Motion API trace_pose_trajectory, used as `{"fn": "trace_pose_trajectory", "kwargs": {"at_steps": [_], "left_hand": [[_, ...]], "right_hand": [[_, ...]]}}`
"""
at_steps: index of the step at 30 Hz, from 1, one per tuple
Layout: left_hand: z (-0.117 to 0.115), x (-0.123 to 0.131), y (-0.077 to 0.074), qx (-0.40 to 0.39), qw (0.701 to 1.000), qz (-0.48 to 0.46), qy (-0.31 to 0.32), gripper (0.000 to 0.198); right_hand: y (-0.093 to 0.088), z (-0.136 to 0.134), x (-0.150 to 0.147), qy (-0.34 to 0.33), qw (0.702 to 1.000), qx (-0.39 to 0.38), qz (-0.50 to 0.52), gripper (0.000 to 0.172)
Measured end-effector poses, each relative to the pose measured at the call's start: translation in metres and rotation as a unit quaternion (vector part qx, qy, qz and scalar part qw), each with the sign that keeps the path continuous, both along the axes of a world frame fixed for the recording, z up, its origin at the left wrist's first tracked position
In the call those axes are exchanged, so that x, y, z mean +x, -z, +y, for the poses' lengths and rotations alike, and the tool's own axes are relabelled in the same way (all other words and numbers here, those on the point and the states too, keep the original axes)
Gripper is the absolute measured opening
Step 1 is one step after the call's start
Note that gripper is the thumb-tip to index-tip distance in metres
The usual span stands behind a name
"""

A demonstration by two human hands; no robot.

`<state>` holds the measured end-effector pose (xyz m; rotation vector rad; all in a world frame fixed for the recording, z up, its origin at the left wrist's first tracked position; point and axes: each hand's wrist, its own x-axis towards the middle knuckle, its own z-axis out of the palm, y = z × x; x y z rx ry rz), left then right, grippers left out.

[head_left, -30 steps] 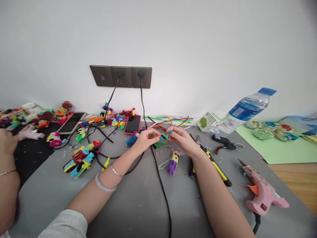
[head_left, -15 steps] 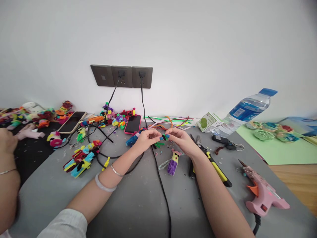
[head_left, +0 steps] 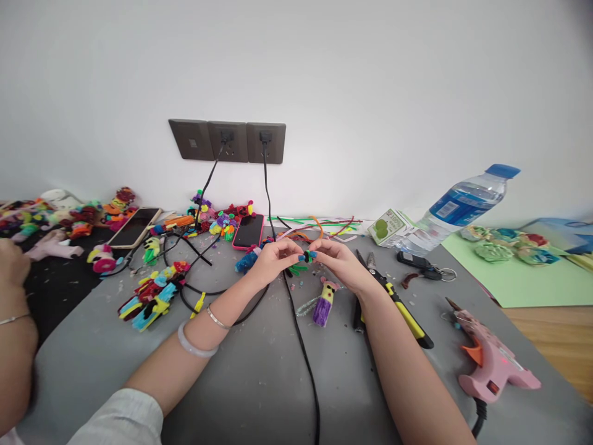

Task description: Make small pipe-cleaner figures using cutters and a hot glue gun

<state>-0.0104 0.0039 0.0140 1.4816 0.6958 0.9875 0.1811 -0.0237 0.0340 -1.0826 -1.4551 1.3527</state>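
Between the fingertips of both hands is a small green piece of pipe cleaner [head_left: 308, 254], mostly covered by the fingers. My left hand [head_left: 280, 256] pinches it from the left, and my right hand [head_left: 334, 258] pinches it from the right. More green pipe cleaner [head_left: 297, 270] shows just below the fingers; whether it joins the held piece I cannot tell. On the table below my hands lies a small doll [head_left: 325, 302] with a yellow head, pink ears and a purple body. A pair of pliers [head_left: 402, 311] with yellow and black handles lies beneath my right forearm.
A pink glue gun [head_left: 493, 368] rests at the right, near car keys [head_left: 419, 264] and a tilted water bottle [head_left: 463, 207]. Black cables [head_left: 301, 346] cross the table. Pipe-cleaner dolls [head_left: 155, 296] and a phone [head_left: 249, 232] lie left. Another person's arm [head_left: 16, 346] is at the far left.
Hardly anything differs. The fingertips and the green piece between them have shifted very slightly; both hands keep their pinch.
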Motion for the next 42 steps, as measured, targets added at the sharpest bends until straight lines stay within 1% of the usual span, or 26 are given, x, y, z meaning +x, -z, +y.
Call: {"fn": "trace_pose_trajectory", "kwargs": {"at_steps": [5, 13, 20, 28, 32, 39, 42], "left_hand": [[-0.0003, 0.0002, -0.0003, 0.007, 1.000, -0.007, 0.008, 0.029], [0.0001, 0.0001, 0.0003, 0.013, 0.999, -0.017, 0.028, 0.030], [-0.0009, 0.0006, -0.0008, 0.012, 1.000, -0.010, 0.022, 0.032], [-0.0004, 0.0009, 0.0005, 0.014, 1.000, 0.001, 0.015, 0.033], [-0.0004, 0.0006, 0.0008, 0.016, 1.000, 0.001, 0.011, 0.030], [-0.0009, 0.0002, -0.0011, 0.015, 1.000, 0.011, 0.003, 0.030], [-0.0011, 0.0002, -0.0019, 0.018, 1.000, 0.014, 0.003, 0.030]], "right_hand": [[-0.0011, -0.0004, -0.0005, -0.016, 1.000, -0.003, -0.011, 0.027], [-0.0027, -0.0013, -0.0023, -0.018, 1.000, 0.013, -0.013, 0.027], [-0.0050, -0.0048, -0.0036, -0.024, 1.000, -0.014, -0.005, 0.024], [-0.0071, -0.0055, -0.0041, -0.027, 1.000, -0.013, -0.007, 0.025], [-0.0068, -0.0052, -0.0040, -0.024, 1.000, -0.007, -0.011, 0.026], [-0.0053, -0.0030, -0.0027, -0.029, 0.999, 0.013, -0.015, 0.027], [-0.0054, -0.0035, -0.0027, -0.031, 0.999, 0.007, -0.018, 0.028]]}}
